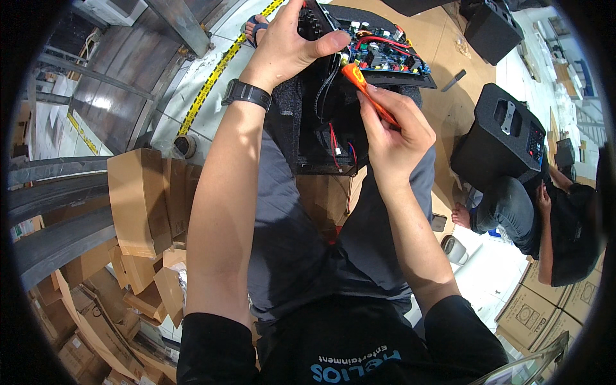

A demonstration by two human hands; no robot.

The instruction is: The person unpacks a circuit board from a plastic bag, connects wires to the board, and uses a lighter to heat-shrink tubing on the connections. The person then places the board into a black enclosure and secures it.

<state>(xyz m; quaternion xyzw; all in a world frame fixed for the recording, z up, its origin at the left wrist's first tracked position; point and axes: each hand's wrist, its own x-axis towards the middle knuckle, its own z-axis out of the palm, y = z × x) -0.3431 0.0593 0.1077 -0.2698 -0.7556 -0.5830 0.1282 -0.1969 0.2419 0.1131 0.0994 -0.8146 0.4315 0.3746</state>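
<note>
My left hand (292,48) is closed on the edge of a black panel with a green-blue circuit board (382,51) and red wires. Its thumb lies along the board's near left corner. Pinched in my right hand (403,131) is an orange hand tool with yellow parts (358,78); one end is at the board's near edge, and its exact kind cannot be made out. Below the panel, an open black speaker cabinet (289,138) stands between my legs. Dark wires run down from the panel, and red wires with a white connector (337,150) hang inside the cabinet.
Cardboard boxes (138,202) crowd the left, beside metal rails. At right, a seated person (555,224) is next to a black speaker (500,135). Another black speaker (493,31) stands farther back. A slim dark object (453,81) and a cup (453,249) are on the floor.
</note>
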